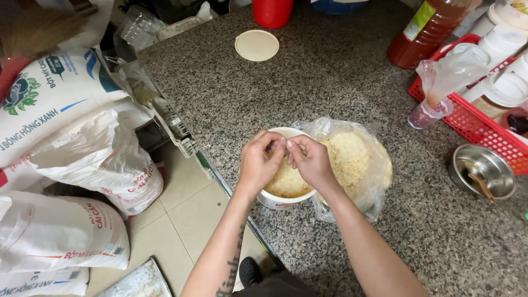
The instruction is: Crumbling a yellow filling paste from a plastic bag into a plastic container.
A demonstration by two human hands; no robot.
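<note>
Left hand (259,160) and right hand (309,159) meet fingertip to fingertip over a round white plastic tub (281,195) of pale crumbs — pinching something too small to tell. A clear plastic bag (357,165) of the same crumbs leans against the tub on the speckled granite counter (330,82).

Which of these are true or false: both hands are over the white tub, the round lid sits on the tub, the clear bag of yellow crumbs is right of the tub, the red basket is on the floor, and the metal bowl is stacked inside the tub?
1. Both the left hand and the right hand are over the white tub. True.
2. The round lid sits on the tub. False: it lies apart on the stone counter.
3. The clear bag of yellow crumbs is right of the tub. True.
4. The red basket is on the floor. False: it is on the counter.
5. The metal bowl is inside the tub. False: it stands alone by the basket.
</note>
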